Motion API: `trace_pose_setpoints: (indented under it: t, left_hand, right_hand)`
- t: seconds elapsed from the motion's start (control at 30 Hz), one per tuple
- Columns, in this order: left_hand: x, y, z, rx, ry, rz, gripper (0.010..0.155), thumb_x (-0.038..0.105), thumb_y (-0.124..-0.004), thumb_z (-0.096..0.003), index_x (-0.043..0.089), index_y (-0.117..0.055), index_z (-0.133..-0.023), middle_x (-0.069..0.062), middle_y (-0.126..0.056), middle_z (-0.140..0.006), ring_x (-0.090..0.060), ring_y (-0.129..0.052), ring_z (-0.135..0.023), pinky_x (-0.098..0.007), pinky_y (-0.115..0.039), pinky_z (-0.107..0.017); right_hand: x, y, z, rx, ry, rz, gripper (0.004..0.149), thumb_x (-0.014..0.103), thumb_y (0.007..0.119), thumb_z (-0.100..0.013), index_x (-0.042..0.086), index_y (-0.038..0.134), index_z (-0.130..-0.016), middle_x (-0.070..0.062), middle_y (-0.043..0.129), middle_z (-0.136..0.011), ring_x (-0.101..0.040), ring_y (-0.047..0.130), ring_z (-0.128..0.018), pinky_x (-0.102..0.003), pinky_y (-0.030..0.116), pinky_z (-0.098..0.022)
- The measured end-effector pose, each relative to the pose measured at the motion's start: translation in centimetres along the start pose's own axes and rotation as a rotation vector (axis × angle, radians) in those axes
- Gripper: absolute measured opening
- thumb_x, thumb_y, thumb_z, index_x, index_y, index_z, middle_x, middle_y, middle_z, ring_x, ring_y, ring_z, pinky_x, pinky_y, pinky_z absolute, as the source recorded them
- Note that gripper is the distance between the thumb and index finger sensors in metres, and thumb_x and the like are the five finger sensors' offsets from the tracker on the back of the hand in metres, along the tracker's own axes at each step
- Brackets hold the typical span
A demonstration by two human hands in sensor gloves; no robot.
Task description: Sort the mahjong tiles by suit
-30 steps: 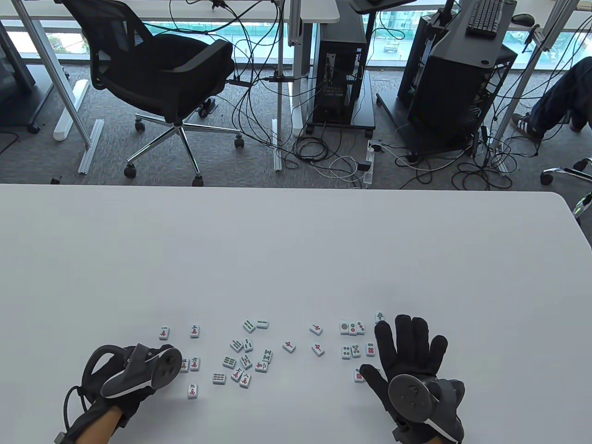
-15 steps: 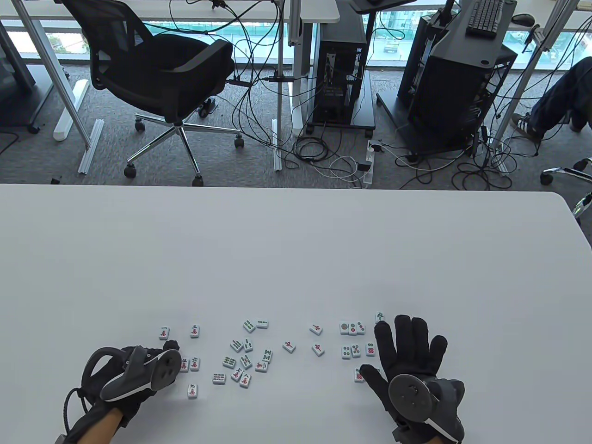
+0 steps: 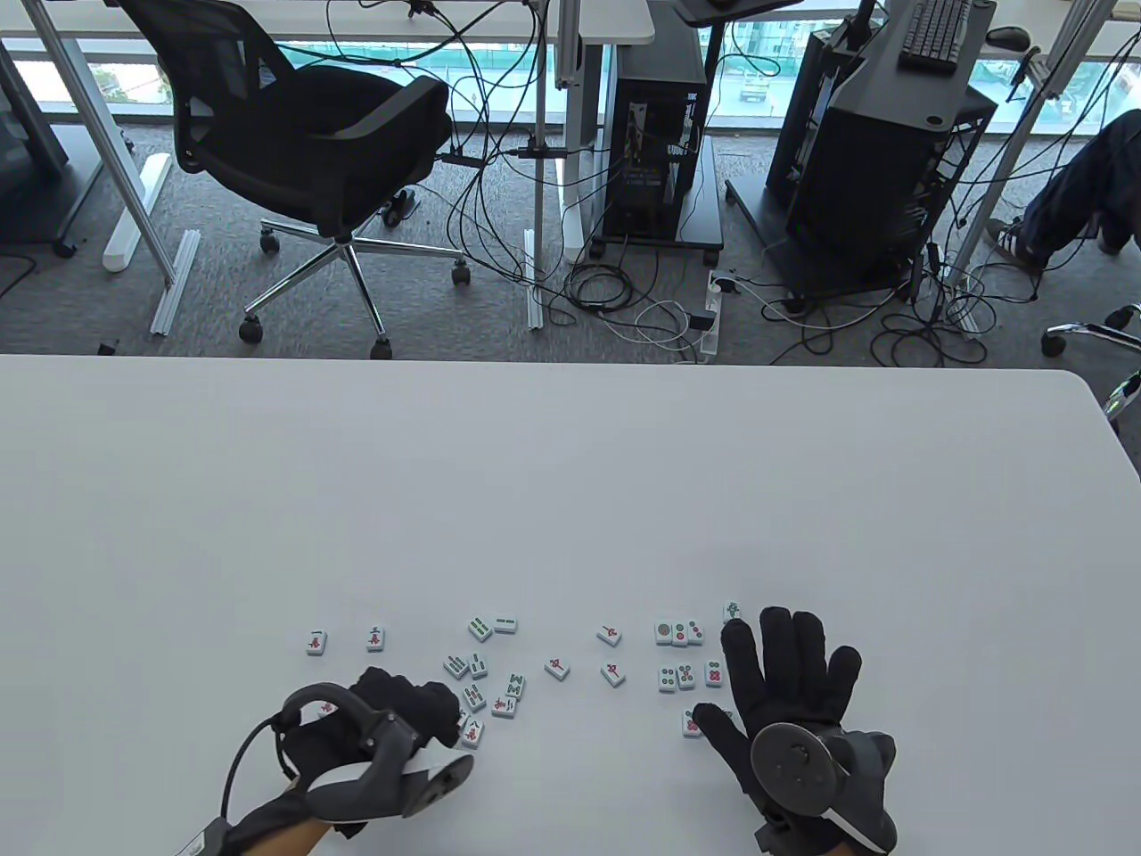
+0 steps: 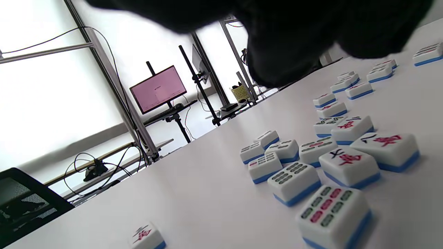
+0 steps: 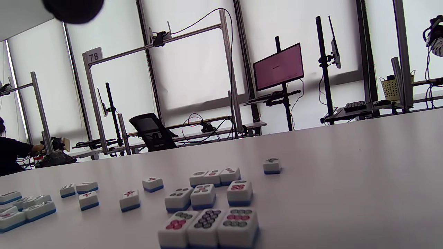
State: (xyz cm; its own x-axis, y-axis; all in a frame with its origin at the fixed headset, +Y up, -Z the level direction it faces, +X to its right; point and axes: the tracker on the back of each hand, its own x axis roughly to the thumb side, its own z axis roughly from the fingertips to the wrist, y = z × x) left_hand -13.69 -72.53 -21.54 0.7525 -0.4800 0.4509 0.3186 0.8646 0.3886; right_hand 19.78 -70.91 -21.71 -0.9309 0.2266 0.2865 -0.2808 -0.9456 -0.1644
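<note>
My left hand (image 3: 392,713) hovers with fingers (image 3: 428,704) curled over the middle cluster of tiles (image 3: 486,682) on the white table (image 3: 570,481); whether they pinch a tile I cannot tell, since the knuckles hide what lies beneath. My right hand (image 3: 793,687) lies flat, fingers (image 3: 777,637) spread and holding nothing, with the dotted tiles (image 3: 686,664) just to their left. Two red-marked tiles (image 3: 346,639) sit beyond my left fingertips, three more (image 3: 584,658) between the hands. The risk, as I judge it: the bamboo and red-character tiles (image 4: 346,162) under my left fingers sit tightly packed, some touching, so a clumsy pinch could drag a neighbour along, flip one face down, or mix suits again. My right thumb (image 3: 713,718), beside a dotted tile (image 3: 691,724), could nudge it out of line.
</note>
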Motion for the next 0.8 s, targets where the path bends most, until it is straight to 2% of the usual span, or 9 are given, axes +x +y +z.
trace_pose_setpoints:
  t: [0.1,0.33,0.5,0.57,0.63,0.67,0.73,0.8]
  left_hand:
    - [1.6,-0.8,-1.7,-0.025,-0.014,-0.102,0.048,0.062,-0.079,-0.033,0.026,-0.091,-0.062,0.025,-0.092,-0.023,-0.005,-0.09,-0.005,-0.029,-0.084,-0.018]
    - [3.6,-2.1,-2.7,-0.165,-0.037,-0.105,0.046,0.06,-0.083,-0.0314,0.025,-0.093,-0.059,0.024,-0.091,-0.021,-0.005,-0.089,-0.003,-0.029,-0.084,-0.016]
    - [4.4,-1.0,-2.2,-0.174,-0.066,-0.024,0.049,0.062,-0.082,-0.0298,0.026,-0.092,-0.061,0.025,-0.092,-0.023,-0.005,-0.09,-0.005,-0.029,-0.084,-0.017]
    - [4.0,0.1,-2.2,-0.112,-0.067,-0.012,0.048,0.06,-0.082,-0.0308,0.028,-0.092,-0.065,0.024,-0.093,-0.025,-0.005,-0.091,-0.007,-0.029,-0.084,-0.019]
    - [3.5,1.0,-2.2,-0.11,-0.078,-0.004,0.048,0.059,-0.082,-0.0315,0.03,-0.091,-0.069,0.025,-0.093,-0.026,-0.004,-0.091,-0.008,-0.028,-0.085,-0.02]
    - [3.4,1.1,-2.3,-0.132,-0.086,0.011,0.05,0.059,-0.083,-0.0313,0.03,-0.09,-0.071,0.025,-0.093,-0.027,-0.004,-0.091,-0.008,-0.028,-0.085,-0.02]
    - [3.6,0.9,-2.2,-0.245,-0.113,0.067,0.057,0.061,-0.083,-0.0304,0.029,-0.088,-0.078,0.025,-0.093,-0.03,-0.004,-0.092,-0.01,-0.028,-0.084,-0.021]
    - [4.3,0.3,-2.2,-0.327,-0.14,0.054,0.064,0.064,-0.084,-0.0281,0.028,-0.086,-0.081,0.025,-0.093,-0.031,-0.004,-0.092,-0.011,-0.029,-0.084,-0.021]
  right_hand:
    - [0.1,0.0,0.0,-0.004,-0.009,0.0,0.079,0.06,0.056,-0.049,0.03,0.012,-0.108,-0.014,0.005,-0.114,-0.045,0.001,-0.102,-0.075,0.01,-0.068]
    - [0.1,0.0,0.1,-0.008,-0.018,-0.013,0.079,0.06,0.056,-0.049,0.03,0.012,-0.108,-0.014,0.004,-0.114,-0.044,0.0,-0.102,-0.075,0.009,-0.068]
    - [0.2,0.1,0.1,-0.013,-0.028,-0.009,0.079,0.06,0.056,-0.049,0.03,0.012,-0.108,-0.014,0.004,-0.115,-0.044,0.0,-0.102,-0.075,0.009,-0.068]
    - [0.3,0.1,0.1,-0.011,-0.031,-0.007,0.079,0.06,0.056,-0.049,0.03,0.012,-0.108,-0.014,0.004,-0.114,-0.044,0.0,-0.102,-0.075,0.01,-0.068]
    - [0.3,0.1,0.2,-0.013,-0.032,-0.006,0.079,0.06,0.056,-0.049,0.03,0.012,-0.108,-0.014,0.004,-0.115,-0.045,0.001,-0.102,-0.075,0.01,-0.068]
    - [0.3,0.1,0.2,-0.014,-0.032,-0.008,0.079,0.06,0.056,-0.049,0.03,0.012,-0.108,-0.014,0.004,-0.114,-0.045,0.001,-0.102,-0.075,0.01,-0.068]
    - [0.3,0.1,0.2,-0.015,-0.033,-0.014,0.079,0.06,0.056,-0.049,0.03,0.012,-0.108,-0.014,0.004,-0.115,-0.044,0.0,-0.102,-0.075,0.009,-0.068]
    - [0.3,0.1,0.2,-0.014,-0.033,-0.013,0.079,0.06,0.056,-0.049,0.03,0.012,-0.108,-0.014,0.004,-0.115,-0.044,0.0,-0.102,-0.075,0.009,-0.068]
